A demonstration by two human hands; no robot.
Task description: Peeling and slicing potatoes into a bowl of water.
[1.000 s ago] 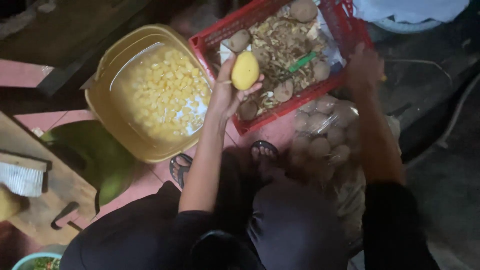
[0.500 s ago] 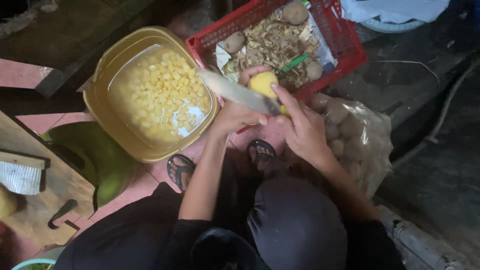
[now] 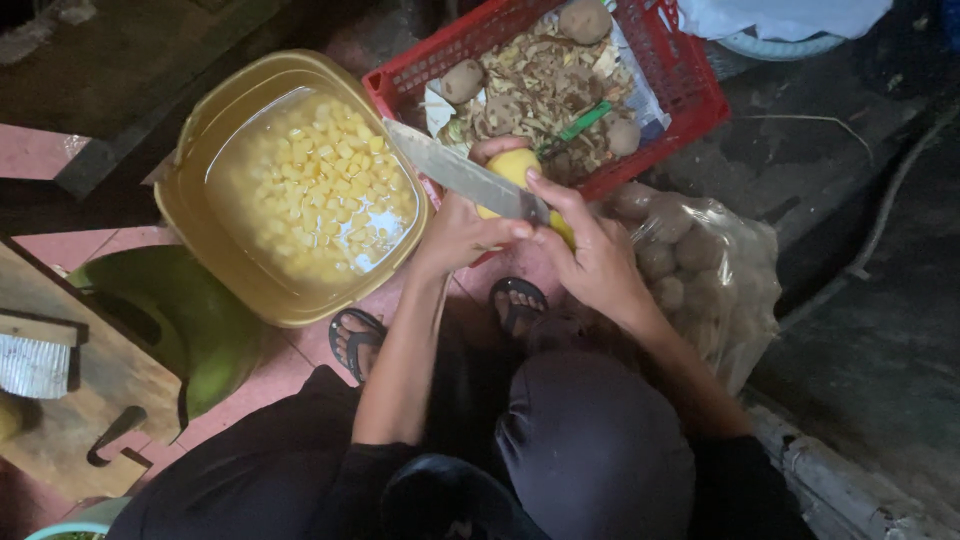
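A: Progress? 
B: Well along, I'd judge. The yellow tub (image 3: 215, 270) is full of cut potato pieces (image 3: 315, 185) in water; one peeled potato (image 3: 515, 172) is held over the red crate (image 3: 690, 75).
A: Hands?
B: Left hand (image 3: 462, 235) cups the potato, right hand (image 3: 595, 255) grips one knife (image 3: 462, 172), blade laid across it.
A: What's left?
B: About four unpeeled potatoes on the peel pile (image 3: 540, 90); the plastic bag (image 3: 725, 270) holds maybe six more, too blurry to be sure.

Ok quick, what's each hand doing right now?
Left hand: closed on the peeled yellow potato.
Right hand: closed on the long steel knife.
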